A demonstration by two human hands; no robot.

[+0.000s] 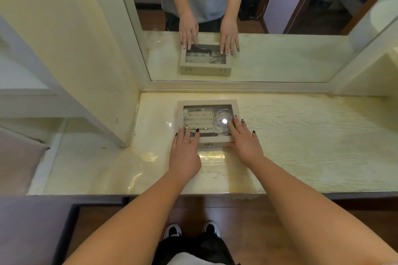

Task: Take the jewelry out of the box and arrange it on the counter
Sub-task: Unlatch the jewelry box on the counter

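Head view. A shallow beige jewelry box (207, 102) sits on the pale, glossy counter (312, 140), close to the back edge and just in front of the wall mirror (269, 17). Its lid is down. The lid is a flat frame around a clear window, and a small metal clasp (207, 145) shows at the middle of the near wall. Through the window, the left compartment holds padded rows set with small rings (197, 119). The right compartment holds several thin silver bangles (221, 115), lying overlapped, with a bright spot of glare on the window over them. A dark, narrow item (207, 135) lies along the near compartment; what it is cannot be told.

Both forearms reach forward from the lower edge. The left hand (184, 150) lies palm down on the near left corner of the lid, fingers straight and slightly spread, grasping nothing. The right hand (244, 140) lies palm down on the near right corner, fingers also straight and released. Its forefinger rests on the window beside the glare, its thumb touches the near wall right of the clasp, and its two outer fingers extend past the box's right edge.

The mirror repeats the box, showing two hinges on its far wall, and both flat hands.
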